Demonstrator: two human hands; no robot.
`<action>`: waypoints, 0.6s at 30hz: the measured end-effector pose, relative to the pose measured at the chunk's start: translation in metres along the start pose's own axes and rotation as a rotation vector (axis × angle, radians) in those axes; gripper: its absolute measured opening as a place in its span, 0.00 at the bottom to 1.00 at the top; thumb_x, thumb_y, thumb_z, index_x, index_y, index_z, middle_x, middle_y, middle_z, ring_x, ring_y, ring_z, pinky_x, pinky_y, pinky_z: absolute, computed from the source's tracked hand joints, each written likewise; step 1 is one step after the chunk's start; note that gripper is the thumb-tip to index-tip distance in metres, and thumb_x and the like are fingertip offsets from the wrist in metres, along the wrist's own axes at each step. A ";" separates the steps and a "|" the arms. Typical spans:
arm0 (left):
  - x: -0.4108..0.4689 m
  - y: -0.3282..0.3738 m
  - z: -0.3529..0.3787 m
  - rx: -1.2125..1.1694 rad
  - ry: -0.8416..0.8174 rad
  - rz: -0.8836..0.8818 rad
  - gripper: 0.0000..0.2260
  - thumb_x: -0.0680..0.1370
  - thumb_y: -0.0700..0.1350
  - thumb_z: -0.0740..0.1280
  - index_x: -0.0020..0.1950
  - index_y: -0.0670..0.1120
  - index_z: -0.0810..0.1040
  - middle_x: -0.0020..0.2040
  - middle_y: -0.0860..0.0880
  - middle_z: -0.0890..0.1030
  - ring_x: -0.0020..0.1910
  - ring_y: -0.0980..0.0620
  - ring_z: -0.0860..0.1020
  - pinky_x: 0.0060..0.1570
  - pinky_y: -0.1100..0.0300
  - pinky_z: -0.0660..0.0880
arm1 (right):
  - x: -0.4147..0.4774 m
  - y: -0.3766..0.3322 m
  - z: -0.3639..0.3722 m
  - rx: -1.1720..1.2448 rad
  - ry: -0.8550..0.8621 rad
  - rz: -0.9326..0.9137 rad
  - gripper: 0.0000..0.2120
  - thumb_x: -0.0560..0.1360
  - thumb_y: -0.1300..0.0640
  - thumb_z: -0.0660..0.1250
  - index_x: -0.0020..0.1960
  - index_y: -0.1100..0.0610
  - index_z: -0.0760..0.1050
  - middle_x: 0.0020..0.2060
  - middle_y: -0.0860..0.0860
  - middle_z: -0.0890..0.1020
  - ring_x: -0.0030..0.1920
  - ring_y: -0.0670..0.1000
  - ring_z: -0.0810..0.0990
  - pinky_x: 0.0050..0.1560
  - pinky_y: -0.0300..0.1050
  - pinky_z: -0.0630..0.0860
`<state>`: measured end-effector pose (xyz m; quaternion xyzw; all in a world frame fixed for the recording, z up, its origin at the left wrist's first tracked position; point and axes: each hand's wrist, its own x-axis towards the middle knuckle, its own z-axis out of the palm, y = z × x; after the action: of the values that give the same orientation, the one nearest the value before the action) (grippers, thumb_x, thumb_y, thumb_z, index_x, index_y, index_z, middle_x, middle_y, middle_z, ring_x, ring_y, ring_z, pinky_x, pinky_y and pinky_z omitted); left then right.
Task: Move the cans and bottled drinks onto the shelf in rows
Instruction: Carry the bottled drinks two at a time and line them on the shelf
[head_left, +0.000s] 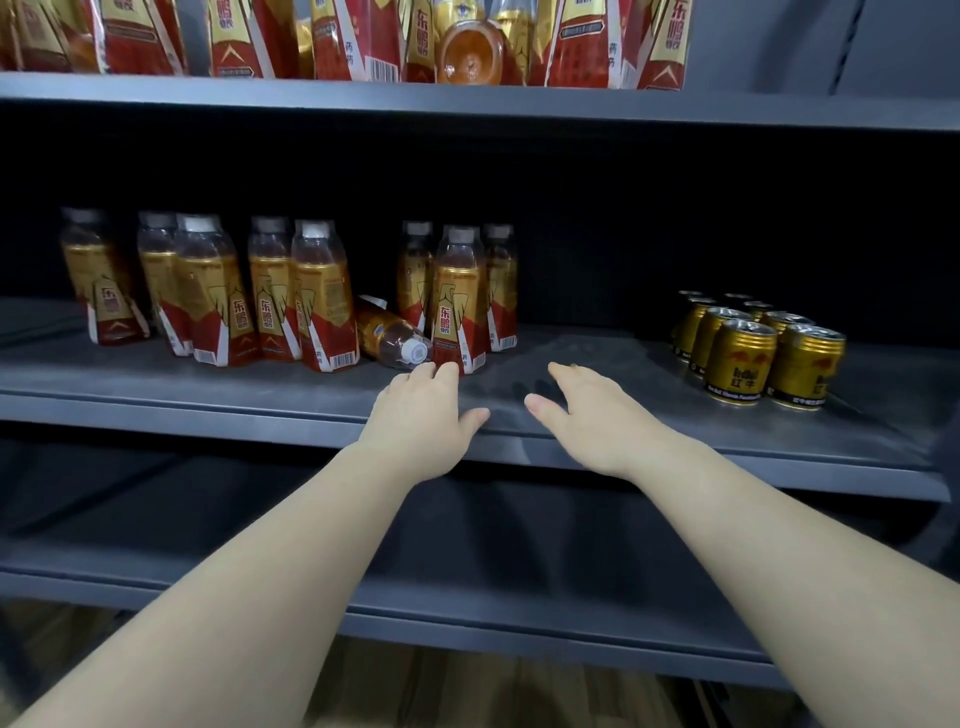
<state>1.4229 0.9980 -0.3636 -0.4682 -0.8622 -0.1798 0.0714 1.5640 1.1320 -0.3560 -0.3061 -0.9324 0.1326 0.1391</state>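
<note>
Several gold-and-red bottled drinks (218, 296) stand in rows on the left half of the dark grey middle shelf (597, 364). One bottle (389, 335) lies on its side among them, white cap toward me. Just right of it stands another upright bottle (457, 306). Gold cans (740, 358) are grouped in rows at the shelf's right. My left hand (423, 415) reaches over the shelf's front edge, fingers extended just below the fallen bottle's cap, holding nothing. My right hand (587, 410) hovers open over the bare shelf beside it, palm down.
The upper shelf (467, 101) carries more of the same bottles (363, 36), some lying down. A lower shelf (467, 571) sits below my forearms. Wooden floor (467, 691) shows at the bottom. Bare shelf surface lies between the bottles and cans.
</note>
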 end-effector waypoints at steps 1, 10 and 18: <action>0.002 0.001 0.000 0.009 0.006 -0.006 0.27 0.82 0.59 0.59 0.74 0.43 0.64 0.73 0.44 0.68 0.71 0.41 0.66 0.68 0.49 0.65 | 0.003 0.001 -0.001 0.007 0.001 -0.007 0.33 0.83 0.39 0.53 0.81 0.55 0.51 0.80 0.53 0.56 0.80 0.53 0.51 0.77 0.52 0.54; 0.032 0.008 0.004 0.016 0.074 -0.085 0.26 0.81 0.59 0.60 0.73 0.44 0.65 0.72 0.43 0.68 0.70 0.41 0.67 0.67 0.50 0.66 | 0.044 0.015 -0.013 0.038 0.017 -0.093 0.33 0.82 0.38 0.53 0.81 0.53 0.52 0.80 0.54 0.57 0.80 0.57 0.53 0.78 0.56 0.56; 0.073 0.017 0.007 -0.101 0.216 -0.202 0.28 0.78 0.60 0.64 0.72 0.46 0.66 0.67 0.43 0.73 0.65 0.39 0.71 0.63 0.43 0.73 | 0.105 0.026 -0.030 0.131 -0.039 -0.153 0.30 0.83 0.40 0.55 0.80 0.53 0.57 0.77 0.52 0.63 0.76 0.55 0.61 0.73 0.51 0.62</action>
<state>1.3977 1.0662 -0.3449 -0.3599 -0.8821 -0.2785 0.1216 1.5066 1.2208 -0.3179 -0.2215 -0.9449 0.1883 0.1505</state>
